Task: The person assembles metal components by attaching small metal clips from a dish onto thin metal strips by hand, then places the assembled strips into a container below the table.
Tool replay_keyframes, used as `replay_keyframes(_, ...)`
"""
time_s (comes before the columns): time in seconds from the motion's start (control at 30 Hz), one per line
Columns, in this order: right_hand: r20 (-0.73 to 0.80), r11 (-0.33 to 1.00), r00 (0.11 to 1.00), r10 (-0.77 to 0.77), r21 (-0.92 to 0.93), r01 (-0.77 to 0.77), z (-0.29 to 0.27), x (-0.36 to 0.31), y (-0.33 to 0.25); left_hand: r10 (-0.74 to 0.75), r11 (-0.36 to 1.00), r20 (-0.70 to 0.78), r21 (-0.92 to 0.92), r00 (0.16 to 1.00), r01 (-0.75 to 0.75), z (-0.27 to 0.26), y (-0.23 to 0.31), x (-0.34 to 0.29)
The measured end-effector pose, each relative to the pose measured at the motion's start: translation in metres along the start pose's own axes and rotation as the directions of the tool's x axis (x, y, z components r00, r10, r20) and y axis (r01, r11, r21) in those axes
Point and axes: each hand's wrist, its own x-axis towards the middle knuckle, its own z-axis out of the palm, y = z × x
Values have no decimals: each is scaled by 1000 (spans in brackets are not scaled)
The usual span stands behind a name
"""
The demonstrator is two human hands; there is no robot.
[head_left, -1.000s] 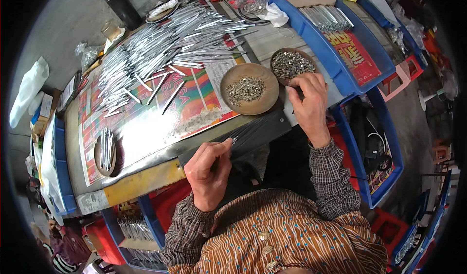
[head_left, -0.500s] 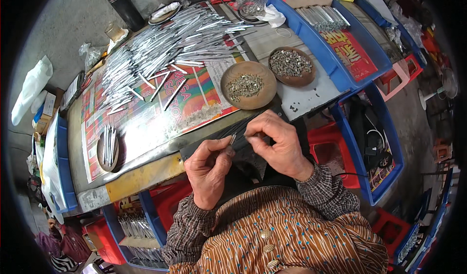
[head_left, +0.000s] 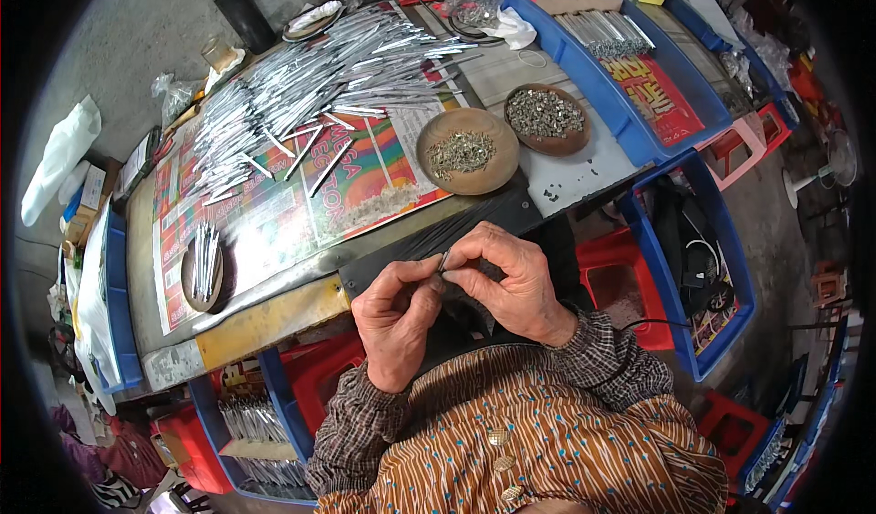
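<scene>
"Pinching, left hand (head_left: 392, 318) and right hand (head_left: 511, 281), thumbs and forefingers closed on a slim metal piece (head_left: 443, 261)!"

"Where's that?"

"Between both hands, on the near side of the wooden bowl (head_left: 502, 164)!"

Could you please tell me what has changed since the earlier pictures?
The right hand moved down and leftward from the bowl of metal bits to the small metal piece held in the left hand. That hand, the bowl and the pile of metal strips stayed roughly in place.
</scene>
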Motion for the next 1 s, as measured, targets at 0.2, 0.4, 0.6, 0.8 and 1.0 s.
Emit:
replay_keyframes(0.2,-52,993,995,87,88,-82,4,-4,-1,-60,994,22,-93,998,62,2,4,-1)
replay_keyframes(0.4,-7,915,957,289,295,-274,2,-5,3,-89,982,32,-165,995,93,3,3,0)
replay_keyframes(0.6,2,995,998,61,-78,-61,-11,6,2,-60,994,26,-88,998,62,1,4,1)
replay_keyframes(0.8,100,828,940,-328,-450,336,-22,20,3,121,945,78,295,990,-139,-5,6,7)
replay_keyframes(1.0,146,894,961,-237,-355,274,-21,18,7,163,909,123,368,979,-198,-5,10,9)
